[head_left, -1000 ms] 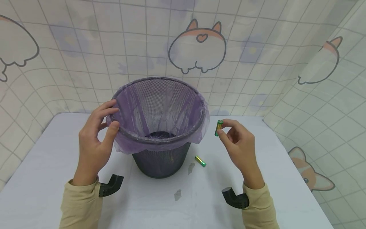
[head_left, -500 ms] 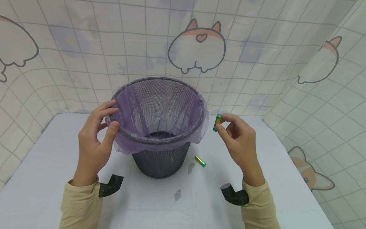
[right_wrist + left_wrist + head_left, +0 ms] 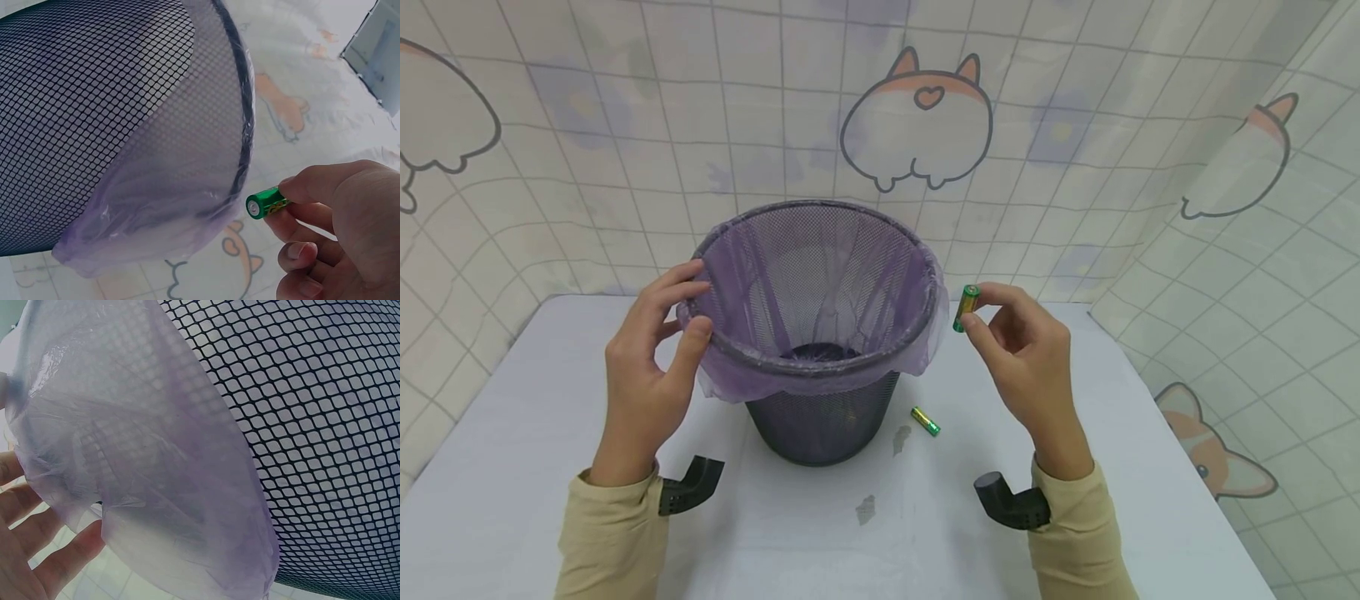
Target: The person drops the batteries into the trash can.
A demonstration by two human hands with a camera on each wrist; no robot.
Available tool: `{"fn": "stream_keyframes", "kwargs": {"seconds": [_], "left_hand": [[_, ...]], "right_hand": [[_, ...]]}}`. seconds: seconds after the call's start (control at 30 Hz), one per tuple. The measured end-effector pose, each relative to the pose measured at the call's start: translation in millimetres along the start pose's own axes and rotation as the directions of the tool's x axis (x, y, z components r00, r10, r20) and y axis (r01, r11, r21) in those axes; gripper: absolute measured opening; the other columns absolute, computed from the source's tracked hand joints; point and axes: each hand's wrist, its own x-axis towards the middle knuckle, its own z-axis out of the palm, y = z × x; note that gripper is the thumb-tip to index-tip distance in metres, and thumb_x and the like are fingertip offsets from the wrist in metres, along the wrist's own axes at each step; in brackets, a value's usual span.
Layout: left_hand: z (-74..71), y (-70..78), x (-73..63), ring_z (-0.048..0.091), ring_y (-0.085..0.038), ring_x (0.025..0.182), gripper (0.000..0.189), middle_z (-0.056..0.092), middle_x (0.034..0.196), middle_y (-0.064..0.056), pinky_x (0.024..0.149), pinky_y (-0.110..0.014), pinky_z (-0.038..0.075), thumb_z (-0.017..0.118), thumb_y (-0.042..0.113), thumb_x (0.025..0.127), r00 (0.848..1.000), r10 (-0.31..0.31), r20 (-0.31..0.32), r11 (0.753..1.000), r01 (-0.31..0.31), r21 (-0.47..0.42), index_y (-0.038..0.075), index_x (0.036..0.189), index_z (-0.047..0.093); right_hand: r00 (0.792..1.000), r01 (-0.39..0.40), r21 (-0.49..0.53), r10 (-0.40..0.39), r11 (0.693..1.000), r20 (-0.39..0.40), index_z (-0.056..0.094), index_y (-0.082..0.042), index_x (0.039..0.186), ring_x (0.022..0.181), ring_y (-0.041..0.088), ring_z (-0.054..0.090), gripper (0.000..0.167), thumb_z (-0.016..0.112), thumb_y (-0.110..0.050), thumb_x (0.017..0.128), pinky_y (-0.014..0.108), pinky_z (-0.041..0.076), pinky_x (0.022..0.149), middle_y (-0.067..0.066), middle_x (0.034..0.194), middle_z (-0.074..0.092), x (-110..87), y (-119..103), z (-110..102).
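Observation:
In the head view a black mesh wastebasket stands on the table, lined with a thin purple plastic bag folded over its rim. At the left side of the rim my left hand holds on, thumb and fingertips over the edge. The left wrist view shows its fingers against the overhanging bag. My right hand pinches a green and gold battery between thumb and forefinger, just right of the rim and apart from it. A second battery lies on the table right of the basket's base.
A white-covered table lies underneath, with two grey patches in front of the basket. Behind it hangs a gridded curtain with cartoon dogs. Each wrist carries a black device.
My right hand has risen and shifted slightly left with the battery, which is now nearer the wastebasket's rim. My left hand, the wastebasket and the loose battery stay in place.

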Motion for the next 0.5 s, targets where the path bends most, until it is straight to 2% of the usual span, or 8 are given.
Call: {"fn": "stream_keyframes", "kwargs": {"seconds": [0.5], "left_hand": [[-0.1, -0.9, -0.8, 0.052, -0.01, 0.127, 0.032, 0.058, 0.138, -0.009, 0.09, -0.007, 0.044, 0.06, 0.014, 0.094, 1.0, -0.006, 0.008, 1.0, 0.006, 0.006, -0.002, 0.121, 0.062]], "right_hand": [[1.0, 0.025, 0.057, -0.026, 0.998, 0.006, 0.067, -0.001, 0.107, 0.056, 0.007, 0.038, 0.021, 0.067, -0.001, 0.086, 0.02, 0.028, 0.045, 0.008, 0.088, 0.065, 11.9, -12.1, 6.4]]}}
